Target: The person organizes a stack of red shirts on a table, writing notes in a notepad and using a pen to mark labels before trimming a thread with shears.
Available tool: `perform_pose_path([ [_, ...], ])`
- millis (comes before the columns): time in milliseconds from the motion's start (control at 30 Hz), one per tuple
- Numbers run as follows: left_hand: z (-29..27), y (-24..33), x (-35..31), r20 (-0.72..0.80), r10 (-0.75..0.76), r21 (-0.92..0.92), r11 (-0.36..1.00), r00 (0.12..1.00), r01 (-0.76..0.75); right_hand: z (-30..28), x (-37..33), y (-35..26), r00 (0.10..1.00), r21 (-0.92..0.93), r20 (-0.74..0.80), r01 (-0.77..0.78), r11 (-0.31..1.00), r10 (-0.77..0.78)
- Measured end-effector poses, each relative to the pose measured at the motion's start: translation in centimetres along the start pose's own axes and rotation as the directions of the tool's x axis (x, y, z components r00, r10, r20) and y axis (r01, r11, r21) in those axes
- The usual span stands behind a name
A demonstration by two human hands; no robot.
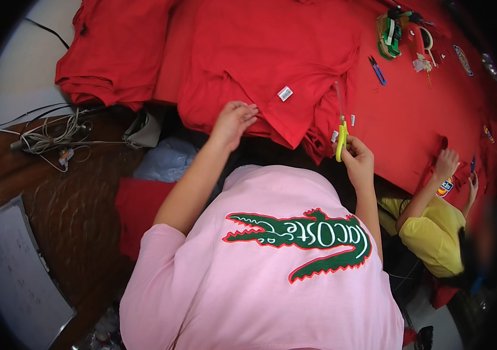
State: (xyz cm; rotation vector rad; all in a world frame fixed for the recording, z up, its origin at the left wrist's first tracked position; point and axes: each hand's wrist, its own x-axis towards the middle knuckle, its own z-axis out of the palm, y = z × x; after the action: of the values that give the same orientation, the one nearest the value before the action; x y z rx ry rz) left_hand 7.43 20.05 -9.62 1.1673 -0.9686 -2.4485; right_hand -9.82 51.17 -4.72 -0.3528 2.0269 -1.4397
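Note:
My left hand (236, 122) is at the near edge of a stack of red garments (271, 41), its fingers closed on a fold of the top red garment (286, 119). A small white label (285, 93) lies on that garment, to the right of my fingertips. In my right hand (358, 158) is a pair of scissors with yellow handles (341, 141), blades pointing away from me over the stack's right edge. Small white tags (334, 136) show beside the scissors.
Blue thread snips (378, 71), a green-sided holder (388, 38) and a tape roll (427, 39) lie on the red-covered table (411, 128). Another red stack (114, 52) stands at left, above tangled cables (56, 134). A person in yellow (435, 233) works at right.

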Motion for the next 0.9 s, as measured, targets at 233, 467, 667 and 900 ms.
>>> perform_pose_path([
  [233,4.4,-2.9,-0.7,-0.092,0.092,-0.214,0.971,0.991,-0.11,3.1,0.8,-3.6,0.934,-0.52,0.135,0.351,0.779,-0.331],
  [467,6.9,-1.1,-3.5,0.042,0.49,0.129,0.862,0.871,-0.491,3.8,1.3,-6.5,0.874,-0.576,0.262,0.482,0.66,-0.409],
  [667,7.1,-0.5,-5.0,0.175,0.624,0.212,0.732,0.762,-0.648,4.0,-0.2,-7.5,0.82,-0.575,0.296,0.563,0.594,-0.49],
  [900,8.3,-0.1,-6.0,0.215,0.619,0.171,0.737,0.755,-0.653,4.1,-0.2,-6.7,0.825,-0.594,0.317,0.558,0.58,-0.469],
])
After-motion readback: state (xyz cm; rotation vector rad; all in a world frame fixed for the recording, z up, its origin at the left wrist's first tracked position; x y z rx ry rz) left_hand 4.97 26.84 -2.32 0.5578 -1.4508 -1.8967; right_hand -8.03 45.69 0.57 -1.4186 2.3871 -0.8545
